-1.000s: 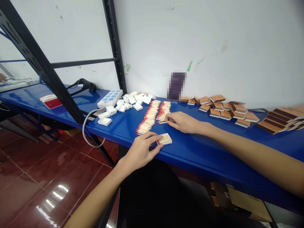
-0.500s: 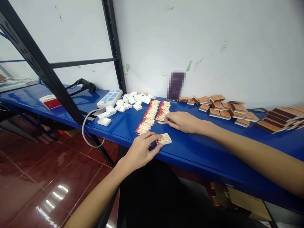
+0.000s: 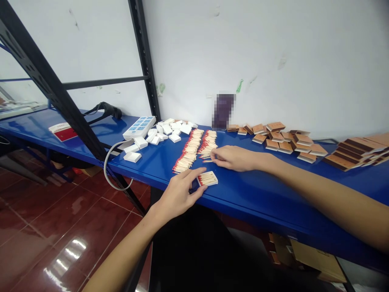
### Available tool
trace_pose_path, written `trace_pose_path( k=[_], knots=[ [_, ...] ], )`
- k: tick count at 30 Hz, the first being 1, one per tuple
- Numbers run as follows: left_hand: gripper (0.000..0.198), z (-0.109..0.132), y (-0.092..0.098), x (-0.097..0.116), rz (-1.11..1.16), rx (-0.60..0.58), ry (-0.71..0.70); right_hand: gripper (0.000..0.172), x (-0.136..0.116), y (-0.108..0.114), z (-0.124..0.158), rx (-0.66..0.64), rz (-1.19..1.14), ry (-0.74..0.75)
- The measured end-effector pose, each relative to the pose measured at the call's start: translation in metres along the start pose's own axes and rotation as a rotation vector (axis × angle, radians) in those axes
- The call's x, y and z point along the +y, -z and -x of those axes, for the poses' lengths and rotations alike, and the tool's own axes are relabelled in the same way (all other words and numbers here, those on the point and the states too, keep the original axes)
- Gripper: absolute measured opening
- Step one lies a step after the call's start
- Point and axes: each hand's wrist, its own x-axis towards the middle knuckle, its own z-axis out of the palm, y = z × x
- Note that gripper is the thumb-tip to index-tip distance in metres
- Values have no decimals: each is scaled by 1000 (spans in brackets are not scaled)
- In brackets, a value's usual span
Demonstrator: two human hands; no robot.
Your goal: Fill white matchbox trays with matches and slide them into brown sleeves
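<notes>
At the blue table's front edge, my left hand (image 3: 182,188) grips a small white matchbox tray (image 3: 215,180), thumb on the near side and fingers at the far side. Matches with red heads lie inside the tray, heads toward my palm. My right hand (image 3: 232,158) is closed in a pinch at the near end of the right-hand row of matches (image 3: 208,142). A match or two shows at its fingertips. Beside that row runs a longer row of matches (image 3: 191,152), also with heads to the left.
White trays (image 3: 166,129) lie scattered left of the matches, by a white power strip (image 3: 139,127) with a grey cable. Brown matchbox sleeves (image 3: 276,137) are heaped at the right, with a larger stack (image 3: 355,152) farther right. A black metal post (image 3: 60,97) rises at the left.
The fingers of my left hand have lifted slightly off the matches, showing more of the tray. My right hand has drawn a match or two slightly away from the row's near end.
</notes>
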Motion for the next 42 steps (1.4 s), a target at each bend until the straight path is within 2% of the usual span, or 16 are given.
trace_pose_path(
  k=[4, 6, 8, 11, 13, 17, 21, 23, 28, 35, 42],
  knots=[
    [59, 0, -1, 1, 56, 6, 81, 19, -21, 18, 10, -86, -179, 82],
    [57, -1, 0, 1, 50, 0, 92, 19, -33, 22, 14, -172, -219, 112],
    [47, -1, 0, 1, 25, -12, 67, 19, -42, 22, 16, -212, -193, 109],
    [28, -2, 2, 2, 15, -37, 4, 20, -49, 18, 16, -167, -146, 109],
    [22, -2, 2, 1, 24, -43, -17, 22, -49, 18, 15, -137, -144, 113],
    [21, -2, 0, 0, 27, -31, -19, 24, -40, 18, 11, -77, -144, 101],
    [22, 0, 0, -2, 4, -17, -47, 18, -20, 6, 1, 145, 4, -3],
    [24, 0, 1, -2, -5, -27, -82, 17, -9, -5, -5, 202, 62, -53],
    [28, 0, 1, 0, -17, -39, -94, 16, 3, -23, -12, 215, 83, -109],
    [34, 0, 1, 0, 1, -32, -49, 20, -5, -25, -14, 194, 88, -133],
    [35, 0, 1, -1, -17, -34, -41, 18, -6, -29, -16, 242, 67, -161]
  ],
)
